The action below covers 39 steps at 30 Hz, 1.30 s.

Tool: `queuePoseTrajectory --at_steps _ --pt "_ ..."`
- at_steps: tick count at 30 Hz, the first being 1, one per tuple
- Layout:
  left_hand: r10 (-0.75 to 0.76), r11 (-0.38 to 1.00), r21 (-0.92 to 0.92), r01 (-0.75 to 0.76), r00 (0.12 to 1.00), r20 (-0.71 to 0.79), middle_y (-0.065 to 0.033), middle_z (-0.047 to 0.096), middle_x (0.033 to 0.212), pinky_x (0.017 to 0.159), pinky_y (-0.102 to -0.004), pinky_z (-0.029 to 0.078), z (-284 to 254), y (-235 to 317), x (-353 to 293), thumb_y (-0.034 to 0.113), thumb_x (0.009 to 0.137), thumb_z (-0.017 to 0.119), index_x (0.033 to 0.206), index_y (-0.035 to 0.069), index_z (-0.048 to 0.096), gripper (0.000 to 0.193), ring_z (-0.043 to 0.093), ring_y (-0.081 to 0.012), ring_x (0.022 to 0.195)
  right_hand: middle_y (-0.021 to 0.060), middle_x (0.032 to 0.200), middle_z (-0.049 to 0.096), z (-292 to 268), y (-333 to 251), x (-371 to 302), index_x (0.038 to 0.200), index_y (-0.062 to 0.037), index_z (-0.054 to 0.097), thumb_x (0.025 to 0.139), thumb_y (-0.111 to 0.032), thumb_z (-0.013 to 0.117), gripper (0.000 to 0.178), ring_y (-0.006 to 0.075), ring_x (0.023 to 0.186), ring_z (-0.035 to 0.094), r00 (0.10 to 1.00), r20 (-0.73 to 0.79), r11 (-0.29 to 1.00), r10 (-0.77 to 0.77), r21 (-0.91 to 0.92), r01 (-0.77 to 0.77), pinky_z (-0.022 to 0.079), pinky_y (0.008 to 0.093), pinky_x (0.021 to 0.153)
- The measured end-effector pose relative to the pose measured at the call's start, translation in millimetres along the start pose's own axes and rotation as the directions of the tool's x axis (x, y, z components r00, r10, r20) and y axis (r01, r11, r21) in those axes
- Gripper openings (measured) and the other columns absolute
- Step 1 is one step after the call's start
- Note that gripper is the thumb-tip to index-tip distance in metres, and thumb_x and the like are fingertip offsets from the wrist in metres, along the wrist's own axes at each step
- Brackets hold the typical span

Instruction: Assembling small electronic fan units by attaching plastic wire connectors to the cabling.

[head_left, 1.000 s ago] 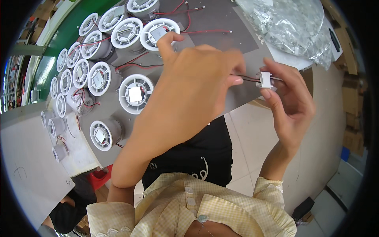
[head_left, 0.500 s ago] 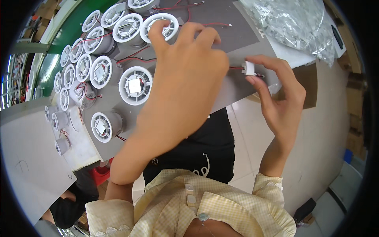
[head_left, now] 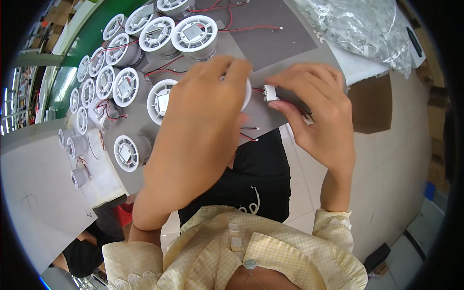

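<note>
Pinching a small white plastic connector block [head_left: 271, 93] between thumb and index finger: right hand [head_left: 316, 104], above the near edge of the table. Thin red and dark wires [head_left: 258, 90] leave the block on its left, toward the other hand; more wire shows on its right, under the palm.

Left hand [head_left: 200, 108] just to the left, blurred, back upward, fingers curled down over a white round plastic housing [head_left: 248, 93]. Only the curved rim of this housing shows, right of the fingers; whether the hand grips it or merely rests there, cannot tell. Two thin wire ends with tiny white plugs [head_left: 256, 139] stick out below the same hand, near the table edge.

Close by, a white spoked ring-front housing with a pale square centre [head_left: 158, 102], partly covered by the left hand. Beyond the fingers, a similar white housing with a grey side wall [head_left: 195, 33], its red and black leads [head_left: 251, 29] running right across a dark grey rectangular mat [head_left: 275, 46]. More than a dozen of this kind crowd the left part of the grey tabletop [head_left: 137, 120], one standing alone near the edge.

Farther right, a clear crinkled plastic bag [head_left: 357, 29] with small pale pieces inside. Below it, beside the table, an open brown cardboard box [head_left: 377, 104]. Lower left, a person in dark clothing [head_left: 82, 261].
</note>
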<state>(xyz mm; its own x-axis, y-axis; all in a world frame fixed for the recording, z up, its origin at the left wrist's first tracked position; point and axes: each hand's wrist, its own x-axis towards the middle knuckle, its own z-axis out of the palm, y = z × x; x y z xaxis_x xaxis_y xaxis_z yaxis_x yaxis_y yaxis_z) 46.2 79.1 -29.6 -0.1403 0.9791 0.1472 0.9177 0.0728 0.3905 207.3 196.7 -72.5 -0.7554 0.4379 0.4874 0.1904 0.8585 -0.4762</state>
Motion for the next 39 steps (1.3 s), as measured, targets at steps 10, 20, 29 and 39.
queuePoseTrajectory --at_steps 10,20,29,39 --pt "-0.065 0.985 -0.16 0.069 0.997 0.031 -0.0162 0.066 0.107 0.074 -0.0392 0.052 -1.8 -5.4 -0.4 0.002 0.063 0.083 0.122 0.005 0.06 0.064 0.064 -0.0386 0.09 0.0092 0.093 0.066 13.1 2.7 -4.1 0.101 -0.0031 0.069 0.073 0.003 0.075 0.029 0.0264 0.083 0.064 0.997 -0.038 0.976 0.072 0.209 -0.062 0.051 0.0347 0.073" --pt "-0.062 0.927 -0.374 0.028 0.995 -0.078 -0.0161 0.067 0.111 0.079 -0.0363 0.054 21.1 -7.8 4.8 -0.001 0.064 0.081 0.122 0.003 0.06 0.063 0.067 -0.0354 0.098 0.01 0.088 0.063 6.2 18.3 -3.8 0.102 -0.0007 0.069 0.074 0.006 0.075 0.029 0.0231 0.07 0.063 0.998 -0.034 0.948 0.057 0.316 -0.044 0.052 0.0306 0.063" --pt "0.03 0.948 -0.293 -0.12 0.955 -0.296 -0.0251 0.056 0.1 0.08 -0.0473 0.049 14.4 -6.1 1.1 -0.002 0.061 0.067 0.098 -0.01 0.058 0.039 0.056 -0.0413 0.095 0.0206 0.136 0.057 -16.3 4.3 25.5 0.134 0.0034 0.054 0.084 -0.02 0.075 0.058 0.0318 0.131 0.051 0.985 0.172 0.98 0.02 0.192 -0.053 0.037 0.0399 0.11" --pt "-0.453 0.635 0.493 0.595 0.804 -0.386 -0.0232 0.07 0.088 0.077 -0.0439 0.056 -211.3 -281.9 -33.5 0.03 0.059 0.079 0.087 -0.002 0.068 0.044 0.069 -0.0369 0.086 0.0169 0.151 0.044 -87.6 48.5 7.7 0.146 0.0036 0.04 0.098 -0.025 0.061 0.06 0.0323 0.14 0.041 0.998 -0.055 0.998 0.035 -0.054 -0.038 0.032 0.0498 0.114"
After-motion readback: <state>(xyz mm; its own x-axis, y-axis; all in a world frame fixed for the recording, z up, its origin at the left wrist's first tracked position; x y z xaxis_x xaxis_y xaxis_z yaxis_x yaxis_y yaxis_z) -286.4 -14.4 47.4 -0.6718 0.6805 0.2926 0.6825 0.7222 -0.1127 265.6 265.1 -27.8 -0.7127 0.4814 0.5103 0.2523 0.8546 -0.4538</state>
